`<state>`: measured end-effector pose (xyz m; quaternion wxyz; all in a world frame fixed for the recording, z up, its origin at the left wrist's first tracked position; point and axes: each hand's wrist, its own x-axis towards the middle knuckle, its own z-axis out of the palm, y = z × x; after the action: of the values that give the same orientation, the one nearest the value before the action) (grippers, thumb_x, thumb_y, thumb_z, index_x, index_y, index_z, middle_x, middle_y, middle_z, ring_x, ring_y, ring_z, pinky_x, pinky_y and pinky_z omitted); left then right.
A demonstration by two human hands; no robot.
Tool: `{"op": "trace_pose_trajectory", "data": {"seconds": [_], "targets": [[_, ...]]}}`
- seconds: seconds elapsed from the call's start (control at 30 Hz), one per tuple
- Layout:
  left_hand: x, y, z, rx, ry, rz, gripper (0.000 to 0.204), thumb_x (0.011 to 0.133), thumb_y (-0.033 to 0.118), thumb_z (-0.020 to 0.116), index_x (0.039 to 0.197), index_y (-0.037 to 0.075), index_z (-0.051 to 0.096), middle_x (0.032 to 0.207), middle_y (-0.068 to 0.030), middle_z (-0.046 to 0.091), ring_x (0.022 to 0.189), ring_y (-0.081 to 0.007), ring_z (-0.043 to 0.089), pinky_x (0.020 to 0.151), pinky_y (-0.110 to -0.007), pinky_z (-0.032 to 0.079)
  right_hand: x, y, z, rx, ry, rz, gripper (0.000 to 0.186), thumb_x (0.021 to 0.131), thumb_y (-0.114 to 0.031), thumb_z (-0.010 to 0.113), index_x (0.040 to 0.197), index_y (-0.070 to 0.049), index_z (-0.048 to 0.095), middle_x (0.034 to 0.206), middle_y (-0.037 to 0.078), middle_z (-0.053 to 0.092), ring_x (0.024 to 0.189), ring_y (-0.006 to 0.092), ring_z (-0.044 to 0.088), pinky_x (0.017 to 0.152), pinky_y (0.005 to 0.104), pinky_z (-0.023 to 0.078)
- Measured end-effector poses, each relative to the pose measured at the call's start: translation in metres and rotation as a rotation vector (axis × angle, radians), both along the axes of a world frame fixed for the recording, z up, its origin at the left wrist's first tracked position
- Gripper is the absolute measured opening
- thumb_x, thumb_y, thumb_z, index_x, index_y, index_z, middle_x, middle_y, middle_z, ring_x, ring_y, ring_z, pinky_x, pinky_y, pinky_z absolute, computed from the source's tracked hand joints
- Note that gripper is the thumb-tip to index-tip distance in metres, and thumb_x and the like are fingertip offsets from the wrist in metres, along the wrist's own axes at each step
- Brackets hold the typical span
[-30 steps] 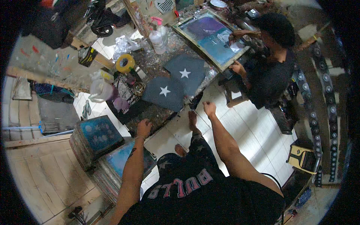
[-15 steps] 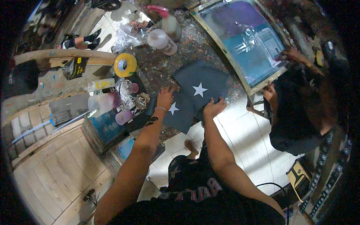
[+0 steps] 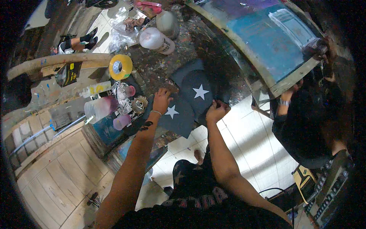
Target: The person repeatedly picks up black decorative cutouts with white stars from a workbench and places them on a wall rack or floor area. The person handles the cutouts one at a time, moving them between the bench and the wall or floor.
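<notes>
Two dark grey fabric pieces lie overlapping at the front of the worktable, each bearing a white star. My left hand [image 3: 162, 100] rests on the upper left part of the nearer fabric piece [image 3: 181, 123], fingers stretched out beside its star [image 3: 172, 112]. At the lower right edge of the farther fabric piece [image 3: 187, 86], my right hand [image 3: 217, 111] is closed, thumb and fingers pinching that edge. The second star [image 3: 200, 91] faces up, left of and beyond my right hand. Shadow hides the right outline of this piece.
On the right, a co-worker's hands hold a printing screen [image 3: 263, 53] tilted at the table's edge. A roll of yellow tape [image 3: 121, 67], plastic cups [image 3: 100, 109] and a small bowl [image 3: 139, 104] stand left. Bottles [image 3: 156, 41] and crumpled clear plastic [image 3: 124, 32] lie farther back.
My right fingers have closed on the farther fabric piece's edge. The co-worker's screen has moved up and right and tilts more. My left hand stays on the nearer piece; the view has shifted slightly.
</notes>
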<state>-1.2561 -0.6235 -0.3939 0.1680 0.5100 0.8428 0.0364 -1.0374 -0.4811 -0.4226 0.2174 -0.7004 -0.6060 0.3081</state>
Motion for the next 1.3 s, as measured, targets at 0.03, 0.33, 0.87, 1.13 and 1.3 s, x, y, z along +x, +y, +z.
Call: {"op": "trace_pose_trajectory", "data": {"seconds": [0.03,0.33,0.87,1.13,1.3], "targets": [[0.000,-0.010,-0.007,0.033,0.046,0.007,0.048,0.079,0.030,0.067,0.116,0.004,0.052,0.115,-0.0148,0.050,0.112,-0.0325,0.045,0.094,-0.046,0.037,0.005,-0.003,-0.007,0.055,-0.026,0.065,0.017,0.075,-0.014,0.073,0.086,-0.004,0.065,0.097,0.014,0.048,0.095,0.0298,0.046,0.086,0.0394,0.040],[-0.004,-0.015,0.008,-0.134,0.261,0.310,0.089,0.069,0.060,0.068,0.126,-0.003,0.039,0.129,-0.0177,0.045,0.121,-0.0336,0.042,0.099,-0.051,0.031,0.012,0.001,-0.023,0.084,0.001,0.070,0.024,0.071,-0.017,0.077,0.084,-0.003,0.063,0.093,0.015,0.053,0.091,0.0308,0.050,0.082,0.0395,0.041],[-0.007,-0.030,0.091,0.091,-0.365,0.245,0.030,0.068,0.003,0.066,0.097,0.003,0.060,0.094,-0.0212,0.064,0.093,-0.0389,0.061,0.079,-0.045,0.048,0.044,0.034,-0.049,-0.053,0.129,-0.035,0.028,0.060,-0.022,0.080,0.076,-0.003,0.066,0.075,0.009,0.065,0.072,0.0251,0.062,0.069,0.0368,0.049],[0.143,-0.225,0.232,0.553,-0.323,0.722,0.016,0.077,0.015,0.063,0.088,0.004,0.063,0.082,-0.0149,0.065,0.077,-0.0310,0.063,0.069,-0.040,0.047,0.059,0.029,0.066,-0.668,0.703,0.368,0.016,0.079,-0.011,0.063,0.093,-0.004,0.057,0.092,0.009,0.062,0.083,0.0207,0.058,0.065,0.0319,0.045],[0.297,-0.385,0.240,0.710,-0.178,1.296,0.017,0.080,0.016,0.063,0.082,0.000,0.057,0.073,-0.0134,0.062,0.063,-0.0232,0.058,0.059,-0.036,0.044,-0.026,-0.089,0.182,-0.559,0.727,1.034,0.017,0.082,-0.014,0.060,0.092,0.000,0.055,0.090,0.007,0.057,0.081,0.0211,0.056,0.066,0.0333,0.045]]}}
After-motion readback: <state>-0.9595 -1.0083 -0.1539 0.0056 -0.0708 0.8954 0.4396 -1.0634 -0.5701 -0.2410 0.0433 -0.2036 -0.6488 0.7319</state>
